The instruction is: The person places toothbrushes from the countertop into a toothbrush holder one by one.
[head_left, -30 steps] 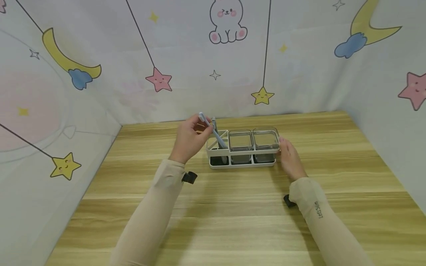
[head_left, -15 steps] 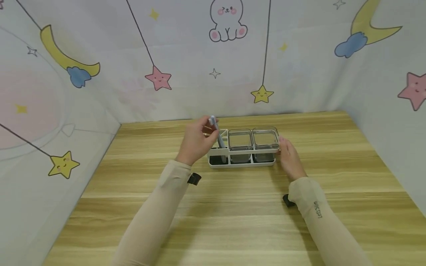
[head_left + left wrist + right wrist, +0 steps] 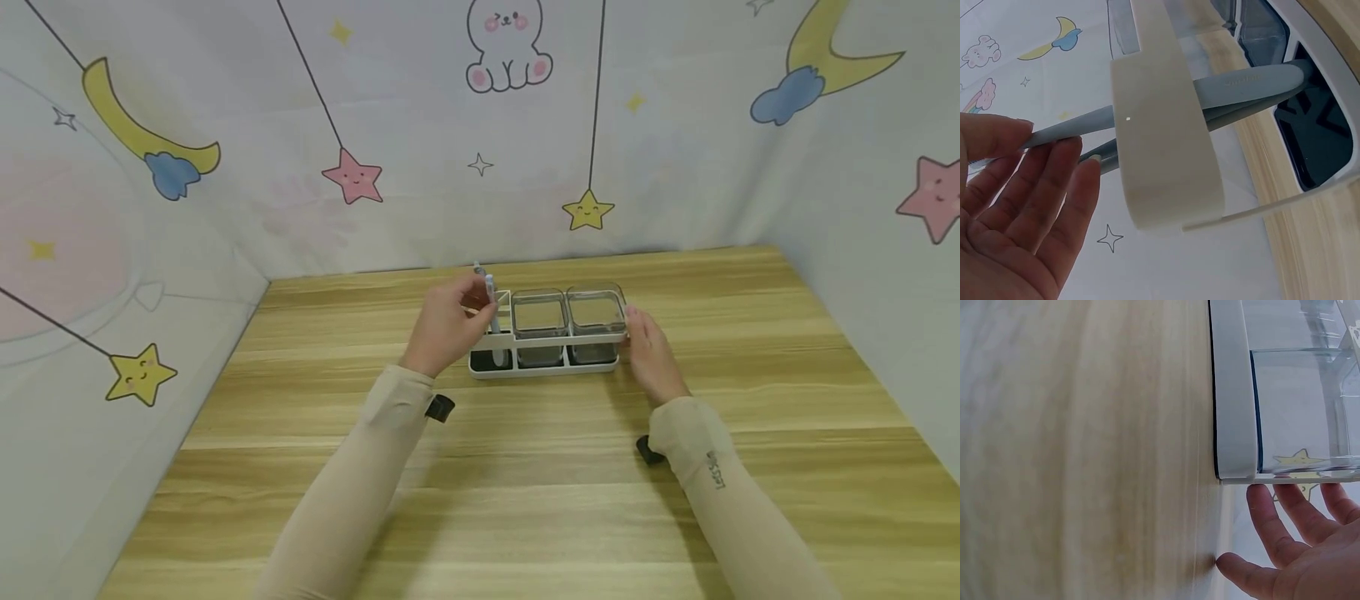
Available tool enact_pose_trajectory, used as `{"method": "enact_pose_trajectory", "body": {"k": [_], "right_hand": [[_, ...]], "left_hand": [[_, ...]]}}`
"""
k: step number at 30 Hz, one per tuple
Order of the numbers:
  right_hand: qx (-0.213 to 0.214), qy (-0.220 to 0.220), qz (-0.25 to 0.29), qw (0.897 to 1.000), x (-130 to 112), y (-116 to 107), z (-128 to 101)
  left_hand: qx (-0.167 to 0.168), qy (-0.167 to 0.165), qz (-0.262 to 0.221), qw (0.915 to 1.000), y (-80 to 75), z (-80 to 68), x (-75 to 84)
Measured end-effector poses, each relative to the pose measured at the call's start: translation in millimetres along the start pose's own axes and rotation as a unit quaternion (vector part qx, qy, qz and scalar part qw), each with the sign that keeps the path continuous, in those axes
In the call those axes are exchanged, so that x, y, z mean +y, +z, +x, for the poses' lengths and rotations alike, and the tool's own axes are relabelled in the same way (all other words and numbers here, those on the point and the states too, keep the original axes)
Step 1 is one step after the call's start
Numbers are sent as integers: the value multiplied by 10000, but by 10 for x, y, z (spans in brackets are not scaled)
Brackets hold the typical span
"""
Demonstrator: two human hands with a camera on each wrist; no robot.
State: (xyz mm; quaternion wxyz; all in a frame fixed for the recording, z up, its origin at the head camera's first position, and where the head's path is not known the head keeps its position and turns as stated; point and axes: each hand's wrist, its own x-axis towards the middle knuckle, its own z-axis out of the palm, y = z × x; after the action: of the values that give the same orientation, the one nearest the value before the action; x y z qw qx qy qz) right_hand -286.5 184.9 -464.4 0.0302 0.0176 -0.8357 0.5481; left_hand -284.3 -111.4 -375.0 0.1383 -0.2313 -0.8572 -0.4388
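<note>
My left hand pinches a light blue-grey toothbrush between thumb and fingers near its upper end. In the left wrist view the toothbrush handle passes behind the white holder's upper band and reaches down to the dark base. A second toothbrush stands close behind it, partly hidden. The white toothbrush holder rests on the table, with two clear square cups in its middle and right places. My right hand has its extended fingertips against the holder's right end.
The wood-grain table extends in front of the holder and to both sides. Behind it hangs a white cloth backdrop printed with stars, moons and a bear, close to the table's back edge.
My left hand has moved right, swinging the held toothbrush from a leftward lean to nearly upright in the left compartment. The right hand has stayed at the holder's end.
</note>
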Motion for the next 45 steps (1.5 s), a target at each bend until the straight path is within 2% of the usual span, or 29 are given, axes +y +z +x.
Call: {"method": "enact_pose_trajectory", "body": {"k": [10, 24, 37, 45], "right_hand": [[-50, 10, -44, 10000, 24, 3, 17], [-7, -73, -89, 9999, 34, -13, 36], [-8, -125, -44, 9999, 43, -1, 43], [-50, -11, 17, 10000, 30, -5, 20]], "left_hand": [[-175, -92, 109, 9997, 38, -41, -17], [-146, -64, 12, 9999, 45, -57, -47], [5, -78, -103, 9999, 37, -52, -106], [130, -126, -153, 9997, 48, -80, -170]]}}
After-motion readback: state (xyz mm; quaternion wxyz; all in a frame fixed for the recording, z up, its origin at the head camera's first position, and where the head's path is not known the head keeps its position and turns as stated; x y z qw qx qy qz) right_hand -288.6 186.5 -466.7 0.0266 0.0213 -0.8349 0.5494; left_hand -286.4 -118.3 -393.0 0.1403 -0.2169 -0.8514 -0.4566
